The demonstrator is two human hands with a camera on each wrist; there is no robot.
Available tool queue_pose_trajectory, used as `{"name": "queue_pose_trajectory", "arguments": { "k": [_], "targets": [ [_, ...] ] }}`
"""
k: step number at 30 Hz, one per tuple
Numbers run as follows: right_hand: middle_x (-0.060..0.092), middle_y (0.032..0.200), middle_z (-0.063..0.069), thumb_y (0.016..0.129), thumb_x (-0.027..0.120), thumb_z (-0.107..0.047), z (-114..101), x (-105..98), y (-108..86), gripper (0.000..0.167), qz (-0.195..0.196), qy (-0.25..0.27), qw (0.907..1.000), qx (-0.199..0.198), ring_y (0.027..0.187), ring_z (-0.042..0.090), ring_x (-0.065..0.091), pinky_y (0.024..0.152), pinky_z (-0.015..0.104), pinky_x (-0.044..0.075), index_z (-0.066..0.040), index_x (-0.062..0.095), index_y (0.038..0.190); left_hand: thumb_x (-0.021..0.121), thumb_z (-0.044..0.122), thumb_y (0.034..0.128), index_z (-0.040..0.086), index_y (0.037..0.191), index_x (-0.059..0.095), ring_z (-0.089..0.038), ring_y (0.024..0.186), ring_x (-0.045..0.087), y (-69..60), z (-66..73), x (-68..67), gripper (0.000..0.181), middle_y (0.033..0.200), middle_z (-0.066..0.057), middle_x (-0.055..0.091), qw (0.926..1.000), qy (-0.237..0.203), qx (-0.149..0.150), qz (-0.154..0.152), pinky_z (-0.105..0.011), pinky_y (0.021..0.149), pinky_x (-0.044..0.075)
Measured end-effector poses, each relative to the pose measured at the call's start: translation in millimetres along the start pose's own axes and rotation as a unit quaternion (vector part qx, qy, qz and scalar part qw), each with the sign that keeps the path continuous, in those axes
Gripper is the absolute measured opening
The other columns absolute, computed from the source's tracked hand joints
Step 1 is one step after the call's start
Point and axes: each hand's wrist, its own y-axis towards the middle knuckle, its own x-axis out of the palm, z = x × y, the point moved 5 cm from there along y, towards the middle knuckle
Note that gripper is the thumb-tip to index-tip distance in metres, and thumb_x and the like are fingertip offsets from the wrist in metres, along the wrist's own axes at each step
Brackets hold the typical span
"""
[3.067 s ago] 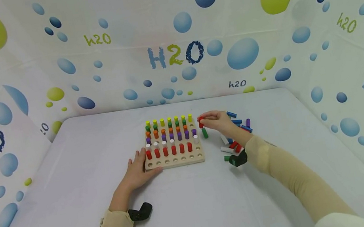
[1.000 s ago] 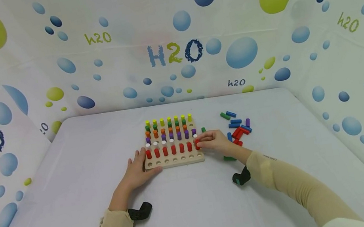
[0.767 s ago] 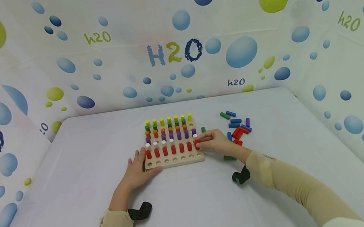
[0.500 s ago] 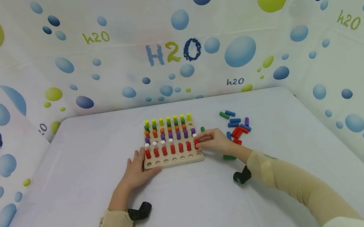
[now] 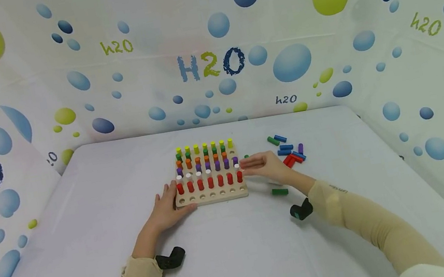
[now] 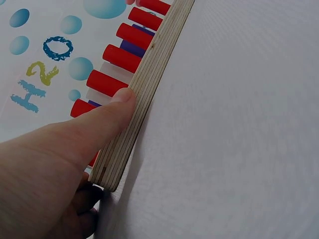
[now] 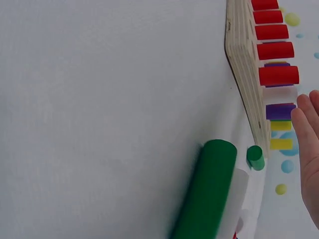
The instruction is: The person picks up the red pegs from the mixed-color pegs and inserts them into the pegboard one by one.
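A wooden pegboard stands on the table with upright yellow, green, orange, purple, white and red pegs in rows. Its nearest row of holes holds no pegs. My left hand holds the board's near left corner; in the left wrist view the thumb lies on the layered front edge, the fingers partly hidden around the corner. At the right end of the red row stands a red peg. Just right of it is my right hand, fingers extended and holding nothing. The right wrist view shows only part of that hand.
Loose pegs lie right of the board: blue, red, purple and green. Some are partly hidden behind the right hand. One green peg looms close in the right wrist view. A printed sheet surrounds the table.
My right hand brought a red peg from the right to the last hole of the red row, then let go and drew slightly away. The left hand stays put.
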Motion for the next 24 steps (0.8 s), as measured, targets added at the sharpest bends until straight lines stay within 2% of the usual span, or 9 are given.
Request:
{"name": "queue_pose_trajectory", "arguments": {
  "k": [9, 16, 20, 24],
  "targets": [
    [0.062, 0.115, 0.013, 0.083, 0.069, -0.019, -3.3, -10.2, -3.7, 0.041, 0.008, -0.002, 0.9999, -0.008, 0.103, 0.019, 0.061, 0.087, 0.03, 0.048, -0.001, 0.06, 0.119, 0.063, 0.053, 0.0792, -0.004, 0.144, 0.01, -0.038, 0.137, 0.003, 0.4, 0.3, 0.2, 0.101, 0.148, -0.024, 0.015, 1.0, 0.001, 0.0, 0.002, -0.052, 0.108, -0.006],
    [0.06, 0.116, 0.019, 0.083, 0.069, -0.018, -6.8, -19.9, -9.6, 0.041, 0.018, -0.007, 0.9997, -0.015, 0.102, 0.02, 0.062, 0.086, 0.03, 0.048, 0.002, 0.059, 0.118, 0.063, 0.052, 0.0793, -0.005, 0.144, 0.01, -0.038, 0.137, 0.003, -0.1, 1.5, -1.4, 0.101, 0.148, -0.024, 0.015, 1.0, 0.001, -0.001, 0.0, -0.053, 0.108, -0.005],
    [0.06, 0.116, 0.02, 0.084, 0.067, -0.013, -14.8, -24.9, -17.3, 0.038, 0.027, -0.011, 0.9996, -0.006, 0.102, 0.021, 0.062, 0.086, 0.03, 0.048, 0.004, 0.059, 0.117, 0.062, 0.053, 0.0795, -0.005, 0.144, 0.009, -0.038, 0.137, 0.002, -0.3, 1.3, -1.0, 0.102, 0.148, -0.024, 0.014, 1.0, -0.002, -0.001, -0.002, -0.053, 0.107, -0.006],
    [0.062, 0.114, 0.017, 0.084, 0.067, -0.016, -12.4, -31.2, -23.3, 0.038, 0.034, -0.016, 0.9993, -0.001, 0.101, 0.021, 0.062, 0.085, 0.029, 0.049, 0.003, 0.06, 0.117, 0.062, 0.053, 0.0799, -0.005, 0.144, 0.009, -0.038, 0.137, 0.002, -0.4, 0.4, -0.5, 0.101, 0.148, -0.024, 0.014, 1.0, -0.003, 0.0, -0.002, -0.053, 0.107, -0.006]
  ]
}}
